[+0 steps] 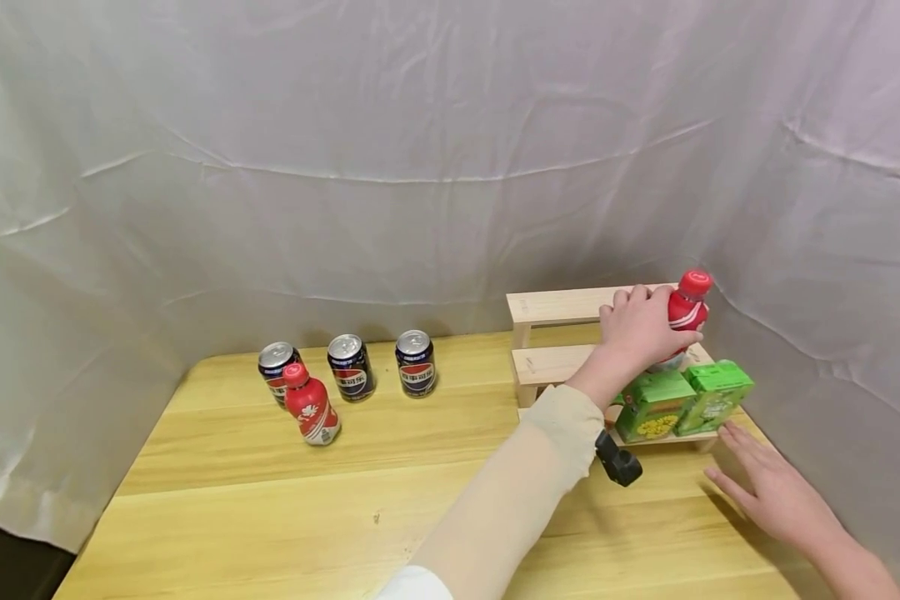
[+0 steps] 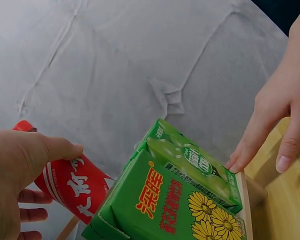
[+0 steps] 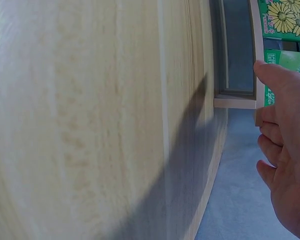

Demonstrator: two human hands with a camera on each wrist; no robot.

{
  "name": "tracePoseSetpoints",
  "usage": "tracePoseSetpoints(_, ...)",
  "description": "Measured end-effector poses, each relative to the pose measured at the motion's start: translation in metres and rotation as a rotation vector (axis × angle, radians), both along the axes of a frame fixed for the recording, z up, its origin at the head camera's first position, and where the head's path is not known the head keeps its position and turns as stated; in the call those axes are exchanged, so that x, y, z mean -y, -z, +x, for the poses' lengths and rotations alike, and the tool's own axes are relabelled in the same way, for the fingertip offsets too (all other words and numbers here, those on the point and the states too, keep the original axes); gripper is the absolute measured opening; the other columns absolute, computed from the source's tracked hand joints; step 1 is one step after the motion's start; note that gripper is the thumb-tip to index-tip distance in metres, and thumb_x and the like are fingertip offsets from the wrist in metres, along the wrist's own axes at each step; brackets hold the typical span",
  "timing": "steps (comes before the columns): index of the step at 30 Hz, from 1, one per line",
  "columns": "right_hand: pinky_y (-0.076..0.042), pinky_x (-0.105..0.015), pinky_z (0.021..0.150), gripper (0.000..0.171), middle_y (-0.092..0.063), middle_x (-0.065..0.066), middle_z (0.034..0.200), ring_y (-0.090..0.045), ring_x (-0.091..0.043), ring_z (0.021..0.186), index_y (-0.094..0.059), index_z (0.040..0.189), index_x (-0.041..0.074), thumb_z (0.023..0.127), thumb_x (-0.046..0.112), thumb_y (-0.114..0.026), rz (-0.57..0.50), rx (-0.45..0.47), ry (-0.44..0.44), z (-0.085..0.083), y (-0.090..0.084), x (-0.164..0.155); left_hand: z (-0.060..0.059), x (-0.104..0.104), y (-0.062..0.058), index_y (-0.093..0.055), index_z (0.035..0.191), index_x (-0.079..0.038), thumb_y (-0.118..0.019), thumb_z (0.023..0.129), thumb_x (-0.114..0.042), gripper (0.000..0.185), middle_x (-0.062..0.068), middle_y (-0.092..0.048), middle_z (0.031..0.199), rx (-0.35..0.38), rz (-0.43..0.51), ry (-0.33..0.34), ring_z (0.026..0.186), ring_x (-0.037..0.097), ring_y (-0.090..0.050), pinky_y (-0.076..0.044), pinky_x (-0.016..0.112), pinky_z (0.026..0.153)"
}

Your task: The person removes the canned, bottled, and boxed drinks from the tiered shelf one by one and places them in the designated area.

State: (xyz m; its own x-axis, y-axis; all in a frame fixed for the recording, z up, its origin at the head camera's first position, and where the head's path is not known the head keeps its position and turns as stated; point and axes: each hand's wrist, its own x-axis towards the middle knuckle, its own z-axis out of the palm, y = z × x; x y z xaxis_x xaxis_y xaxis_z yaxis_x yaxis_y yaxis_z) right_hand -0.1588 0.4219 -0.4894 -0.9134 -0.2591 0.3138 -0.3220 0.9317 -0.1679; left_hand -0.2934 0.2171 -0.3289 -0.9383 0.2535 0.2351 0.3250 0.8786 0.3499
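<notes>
The left hand (image 1: 637, 329) is wrapped around a red bottle (image 1: 687, 310) with a red cap. The fingers curl round the bottle's body, and it leans a bit to the right. The bottle is at the right end of the middle step of a small wooden rack (image 1: 555, 364), out at about 2 o'clock on the bench (image 1: 270, 500).

Just below the bottle, on the lowest step, stand two green drink boxes (image 1: 682, 402) side by side, touching each other. They have yellow flowers on them.

The right hand (image 1: 772, 487) lies flat and open on the bench at about 4 o'clock, fingers straight. Its fingertips are just beside the green boxes and the rack's edge.

Over at about 10 o'clock stand three dark cans (image 1: 350, 367) in a row. A second red bottle (image 1: 311, 406) stands in front of the left can. A white sheet (image 1: 420, 150) hangs behind it all
</notes>
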Motion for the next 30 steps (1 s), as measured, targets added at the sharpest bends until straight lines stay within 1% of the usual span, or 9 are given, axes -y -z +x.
tracePoseSetpoints(4,0.015,-0.011,0.113,0.07,-0.034,-0.033,0.149,-0.014,-0.033,0.151,-0.036,0.143,-0.011,0.095,0.032,-0.062,-0.001,-0.007,-0.003,0.0,0.0,0.001,0.0,0.001,0.001,-0.047,0.13,-0.046,-0.067,0.075,-0.069,0.063,-0.019,-0.053,0.113,0.001,0.008,0.0,0.102,0.005,-0.043,-0.039,0.028,0.083)
tracePoseSetpoints(10,0.015,-0.012,0.113,0.07,-0.035,-0.033,0.149,-0.022,-0.041,0.147,-0.036,0.143,-0.011,0.095,0.033,-0.062,-0.002,-0.003,0.0,0.0,-0.001,0.001,0.001,0.003,0.0,-0.047,0.131,-0.046,-0.069,0.074,-0.068,0.065,-0.021,-0.054,0.116,-0.01,0.013,0.008,0.102,0.004,-0.044,-0.038,0.026,0.081)
tracePoseSetpoints(16,0.017,-0.012,0.112,0.071,-0.032,-0.033,0.151,-0.024,-0.046,0.144,-0.034,0.145,-0.01,0.096,0.033,-0.061,-0.009,0.024,0.011,0.0,-0.002,0.0,0.001,0.004,-0.001,-0.048,0.129,-0.046,-0.072,0.072,-0.068,0.066,-0.023,-0.056,0.116,-0.024,0.026,0.014,0.101,0.003,-0.045,-0.038,0.025,0.081)
tracePoseSetpoints(21,0.016,-0.011,0.112,0.071,-0.031,-0.032,0.151,-0.024,-0.046,0.144,-0.033,0.145,-0.01,0.096,0.033,-0.06,-0.005,0.015,0.009,-0.001,-0.002,-0.001,0.003,0.007,-0.002,-0.048,0.128,-0.045,-0.072,0.07,-0.069,0.067,-0.025,-0.056,0.117,-0.043,0.019,0.028,0.1,0.002,-0.045,-0.037,0.025,0.082)
tracePoseSetpoints(25,0.016,-0.011,0.112,0.07,-0.033,-0.033,0.15,-0.025,-0.046,0.144,-0.035,0.145,-0.01,0.095,0.033,-0.061,-0.006,0.003,0.007,-0.001,-0.001,-0.001,0.005,0.01,0.0,-0.049,0.127,-0.044,-0.072,0.069,-0.07,0.067,-0.025,-0.057,0.117,-0.055,0.015,0.039,0.1,0.002,-0.046,-0.036,0.025,0.083)
tracePoseSetpoints(30,0.016,-0.01,0.112,0.071,-0.031,-0.032,0.151,-0.023,-0.044,0.145,-0.034,0.145,-0.01,0.095,0.033,-0.061,-0.005,0.01,0.004,0.0,0.0,0.0,0.008,0.018,0.003,-0.048,0.127,-0.044,-0.07,0.07,-0.071,0.067,-0.025,-0.057,0.119,-0.081,0.029,0.034,0.101,0.002,-0.047,-0.037,0.025,0.084)
